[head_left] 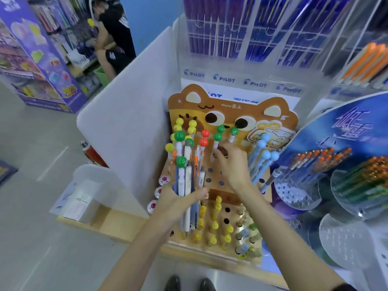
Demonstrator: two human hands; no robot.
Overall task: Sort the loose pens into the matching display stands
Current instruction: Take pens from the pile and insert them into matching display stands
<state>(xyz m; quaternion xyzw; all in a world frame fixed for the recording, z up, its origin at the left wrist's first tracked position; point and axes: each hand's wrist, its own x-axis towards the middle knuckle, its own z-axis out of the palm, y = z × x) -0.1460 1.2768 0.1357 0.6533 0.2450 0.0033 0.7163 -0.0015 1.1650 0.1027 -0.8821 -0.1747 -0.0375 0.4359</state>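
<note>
The left hand (178, 198) is wrapped fully around a thick bundle of loose pens with white and blue barrels and green and yellow ball tops (186, 175). It holds them upright at the left edge of the tall orange cardboard display stand with a cat face (231, 106). The right hand (233, 166) is nearly closed, and its fingertips appear to pinch the white barrel of a single green-ball-topped pen (217, 137) standing in the stand's far rows, right of the red-ball-topped pens (204, 137).

The biggest risk is the bundle: it is full and mixed, so a slackened fist could let pens slide onto the yellow-capped pens (216, 225) in the near rows. The right wrist could also brush the leaning light-blue ball-topped pens (262, 156) just to its right. Lastly, the small dark holes (210, 179) sit close together, so a tip could land in the wrong colour's column.
</note>
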